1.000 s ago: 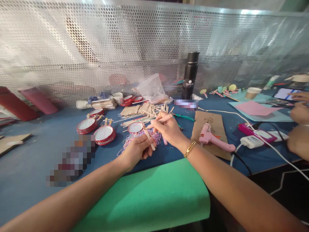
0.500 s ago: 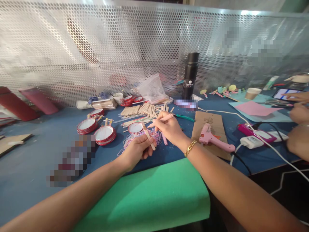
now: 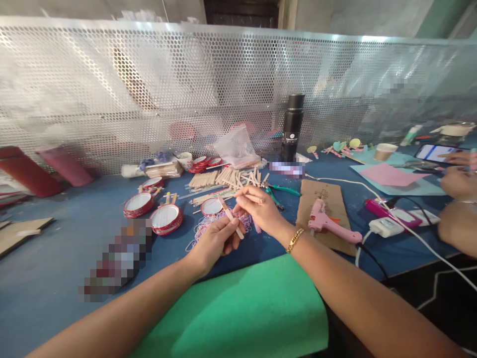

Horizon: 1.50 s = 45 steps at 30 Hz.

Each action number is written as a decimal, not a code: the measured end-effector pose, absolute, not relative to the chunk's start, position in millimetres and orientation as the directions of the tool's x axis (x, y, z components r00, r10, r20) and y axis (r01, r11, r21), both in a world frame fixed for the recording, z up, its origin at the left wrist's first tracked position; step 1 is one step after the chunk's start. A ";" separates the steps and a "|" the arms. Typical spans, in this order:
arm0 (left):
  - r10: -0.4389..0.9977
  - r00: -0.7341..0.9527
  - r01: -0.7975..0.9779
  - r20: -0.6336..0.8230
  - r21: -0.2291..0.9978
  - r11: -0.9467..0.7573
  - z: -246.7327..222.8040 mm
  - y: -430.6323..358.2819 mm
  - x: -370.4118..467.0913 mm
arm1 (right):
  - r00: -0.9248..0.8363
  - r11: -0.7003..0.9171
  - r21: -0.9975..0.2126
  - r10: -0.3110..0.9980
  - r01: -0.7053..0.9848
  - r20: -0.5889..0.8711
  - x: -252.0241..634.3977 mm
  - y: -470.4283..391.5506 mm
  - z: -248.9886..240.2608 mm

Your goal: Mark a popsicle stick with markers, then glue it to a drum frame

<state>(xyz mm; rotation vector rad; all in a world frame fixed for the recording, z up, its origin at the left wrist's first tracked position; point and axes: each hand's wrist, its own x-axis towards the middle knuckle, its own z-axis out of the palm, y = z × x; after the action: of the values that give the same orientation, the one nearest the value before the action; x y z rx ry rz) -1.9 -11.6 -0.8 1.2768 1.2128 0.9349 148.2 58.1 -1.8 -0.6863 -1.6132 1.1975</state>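
Observation:
My left hand (image 3: 219, 238) is closed around the lower part of a wooden craft stick (image 3: 224, 205), which tilts up to the left and looks pinkish along its upper part. Close beside it, my right hand (image 3: 261, 209) grips a pale pink marker (image 3: 255, 198) like a pen. The marker's tip is hard to make out near the fingers, so I cannot tell whether it touches the stick. Beneath both hands lie a tangle of pink and purple string (image 3: 199, 236) and a small red-rimmed toy drum (image 3: 211, 207). A pile of craft sticks (image 3: 238, 176) lies just behind.
Red-rimmed drums (image 3: 166, 219) stand at left. A black bottle (image 3: 292, 129) rises at the back, near green-handled pliers (image 3: 285, 190). Rightward, a pink glue gun (image 3: 328, 223) rests on cardboard (image 3: 307, 199), beside a power strip (image 3: 387, 226). Another person's hand (image 3: 456, 181) is at far right.
The view has tilted up slightly, so things sit lower in the picture. My right hand with the marker has shifted a little beside the stick; both hands keep their holds.

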 end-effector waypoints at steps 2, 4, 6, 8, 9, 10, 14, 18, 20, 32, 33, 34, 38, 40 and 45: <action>0.976 0.175 0.118 -0.131 0.987 0.111 -0.9 -11.5 -2.5 | -0.377 0.349 -0.934 0.856 -0.081 0.353 146.1 54.2 -0.9; 0.973 0.181 0.122 -0.146 0.985 0.125 -1.4 -11.5 -3.3 | -0.398 0.318 -0.943 0.856 -0.097 0.330 144.1 51.1 -0.1; 0.970 0.186 0.134 -0.158 0.982 0.134 -1.9 -11.3 -4.0 | -0.430 0.261 -0.955 0.853 -0.139 0.295 142.6 49.3 0.3; 0.966 0.197 0.146 -0.167 0.979 0.140 -2.1 -11.1 -4.4 | -0.458 0.207 -0.964 0.850 -0.164 0.260 141.8 48.2 0.4; 0.965 0.201 0.149 -0.168 0.979 0.140 -2.0 -11.1 -4.3 | -0.466 0.188 -0.967 0.850 -0.170 0.247 141.5 47.9 0.5; 0.965 0.204 0.150 -0.168 0.979 0.139 -1.8 -11.0 -4.2 | -0.469 0.172 -0.969 0.851 -0.176 0.236 141.3 47.6 0.5; 0.971 0.188 0.128 -0.151 0.983 0.128 -0.8 -11.5 -3.3 | -0.459 0.118 -0.968 0.863 -0.221 0.210 140.1 46.2 1.4; 0.968 0.179 0.101 -0.174 0.982 0.158 -0.3 -12.1 -3.6 | -0.454 0.113 -0.966 0.866 -0.234 0.211 137.8 44.1 3.0; 0.968 0.186 0.095 -0.169 0.984 0.154 -0.3 -12.1 -4.3 | -0.438 0.117 -0.966 0.874 -0.232 0.211 136.9 42.9 3.2; 0.957 0.225 0.073 -0.183 0.983 0.170 -3.1 -11.3 -5.4 | -0.239 0.325 -0.928 0.901 -0.184 0.363 147.0 55.0 2.4; 0.955 0.226 0.068 -0.192 0.981 0.181 -2.6 -11.2 -5.4 | -0.216 0.325 -0.926 0.906 -0.191 0.363 148.4 56.6 3.5; 0.953 0.228 0.064 -0.200 0.980 0.190 -2.1 -11.0 -5.5 | -0.196 0.327 -0.925 0.911 -0.194 0.363 149.5 58.0 4.4; 0.949 0.228 0.043 -0.216 0.976 0.212 -1.9 -9.6 -6.6 | -0.162 0.274 -0.932 0.935 -0.238 0.317 151.0 60.5 6.0; 0.948 0.224 0.032 -0.224 0.974 0.223 -2.6 -8.9 -7.1 | -0.164 0.250 -0.932 0.940 -0.261 0.298 150.8 59.5 6.7; 0.950 0.206 0.004 -0.235 0.971 0.240 -4.0 -7.9 -6.9 | -0.176 0.319 -0.930 0.920 -0.182 0.350 150.8 54.3 9.6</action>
<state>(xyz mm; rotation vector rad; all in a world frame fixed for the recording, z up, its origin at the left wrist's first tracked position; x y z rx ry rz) -6.9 -7.9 -4.0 1.1071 1.1470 0.8939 150.8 54.3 9.6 -0.7395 -1.3856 1.1600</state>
